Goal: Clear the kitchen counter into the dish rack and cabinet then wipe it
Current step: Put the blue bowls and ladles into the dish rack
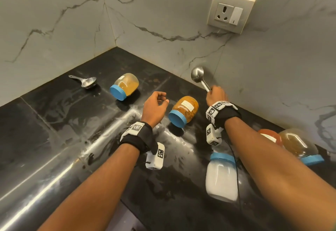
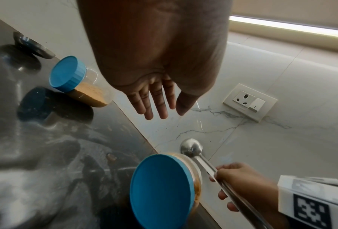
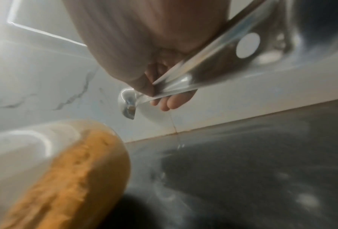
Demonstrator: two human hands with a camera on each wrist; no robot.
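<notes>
Steel ladle (image 1: pixel 200 78) is up off the worktop (image 1: pixel 60 118), bowl toward the marble wall, w/ right hand (image 1: pixel 216 94) fingers wrapped round its handle. Just left of it an orange-filled jar (image 1: pixel 183 110) lies on its side, blue lid facing the person. Left hand (image 1: pixel 154 107) hovers beside that jar, fingers loose & holding nothing. Further left, a second tipped jar (image 1: pixel 125 86) w/ tan contents, then a small steel scoop (image 1: pixel 85 81) near the corner. White-filled jar (image 1: pixel 221 176) lies under the right forearm; two more jars partly hidden behind that arm. Wall socket (image 1: pixel 230 13) above.
</notes>
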